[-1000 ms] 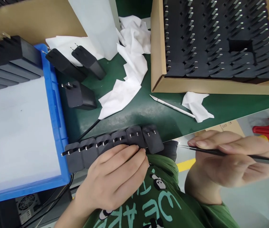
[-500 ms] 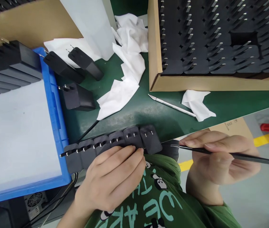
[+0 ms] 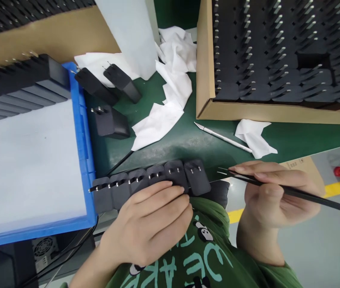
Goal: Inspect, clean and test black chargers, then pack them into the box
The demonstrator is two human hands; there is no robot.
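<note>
Along the near edge of the green table [image 3: 188, 142], the row of chargers [image 3: 136, 188] might tip or part if pressed unevenly — and stray tweezers [image 3: 302, 193] could scratch them, I'd judge. The left hand [image 3: 150, 224] touches the row, fingers together, grip hidden from me; the right hand [image 3: 280, 196] pinches the tweezers.

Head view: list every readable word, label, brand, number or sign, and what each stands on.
"WE AR": apparently, on the green shirt, upside down; other lettering unclear.
Carton on the floor: print too small to read.
White label below the fan: too small to read.
Black adapters: no readable text.
</note>
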